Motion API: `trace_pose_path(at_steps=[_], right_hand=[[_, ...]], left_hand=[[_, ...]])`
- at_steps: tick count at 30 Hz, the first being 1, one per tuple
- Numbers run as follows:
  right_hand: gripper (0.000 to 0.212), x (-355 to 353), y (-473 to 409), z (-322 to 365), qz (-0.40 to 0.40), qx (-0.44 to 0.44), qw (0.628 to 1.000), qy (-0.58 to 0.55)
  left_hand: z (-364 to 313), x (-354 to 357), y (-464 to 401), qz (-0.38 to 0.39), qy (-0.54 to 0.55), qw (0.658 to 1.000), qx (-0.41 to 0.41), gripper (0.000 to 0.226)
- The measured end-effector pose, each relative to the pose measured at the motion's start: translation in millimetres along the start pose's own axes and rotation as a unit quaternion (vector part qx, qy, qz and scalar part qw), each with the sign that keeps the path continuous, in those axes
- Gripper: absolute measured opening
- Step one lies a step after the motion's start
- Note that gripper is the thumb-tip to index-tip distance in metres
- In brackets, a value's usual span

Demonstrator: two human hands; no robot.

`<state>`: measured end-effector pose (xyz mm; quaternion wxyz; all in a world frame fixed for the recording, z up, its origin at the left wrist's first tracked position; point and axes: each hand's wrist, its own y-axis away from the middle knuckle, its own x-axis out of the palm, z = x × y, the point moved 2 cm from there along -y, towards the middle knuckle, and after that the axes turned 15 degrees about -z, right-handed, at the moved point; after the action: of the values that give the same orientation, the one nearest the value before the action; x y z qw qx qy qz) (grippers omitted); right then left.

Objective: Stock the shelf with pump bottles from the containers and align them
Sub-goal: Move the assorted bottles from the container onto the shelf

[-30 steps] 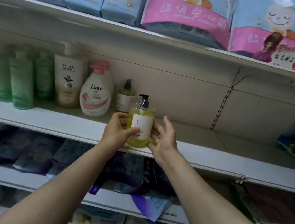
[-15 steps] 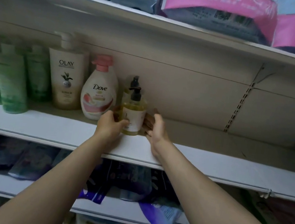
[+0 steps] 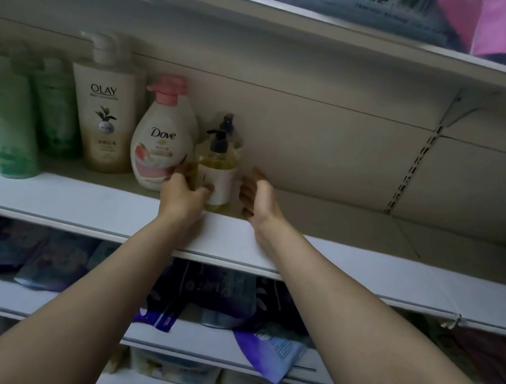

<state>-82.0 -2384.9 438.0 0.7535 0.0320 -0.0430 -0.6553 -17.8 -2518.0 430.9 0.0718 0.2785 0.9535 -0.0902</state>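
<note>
My left hand [image 3: 184, 195] gripped the amber pump bottle [image 3: 216, 172] standing on the shelf [image 3: 366, 264], right hand [image 3: 259, 198] spread beside it; much shelf remained unfilled.

Both arms outstretched; left hand [image 3: 183, 193] curled, right hand [image 3: 259, 198] open-fingered

Dim white store shelving [image 3: 366, 264] with beige back panel [image 3: 320, 142].
</note>
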Motion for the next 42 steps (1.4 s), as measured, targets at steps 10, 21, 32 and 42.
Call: trace_pose_path(at_steps=[10, 21, 32, 42], right_hand=[[0.067, -117, 54, 4, -0.024, -0.022, 0.999, -0.003], [0.051, -294, 138, -25, -0.035, -0.028, 0.999, 0.023], [0.052, -425, 185, -128, -0.08, 0.08, 0.992, 0.055], [0.024, -468, 211, -275, -0.162, 0.242, 0.954, 0.069]], left_hand=[[-45, 24, 126, -0.008, 0.188, 0.98, -0.068, 0.051], [-36, 88, 323, 0.059, 0.276, 0.94, -0.19, 0.021], [33, 141, 451, 0.089, 0.169, 0.945, -0.265, 0.018], [183, 166, 504, 0.184, -0.002, 0.951, -0.25, 0.038]])
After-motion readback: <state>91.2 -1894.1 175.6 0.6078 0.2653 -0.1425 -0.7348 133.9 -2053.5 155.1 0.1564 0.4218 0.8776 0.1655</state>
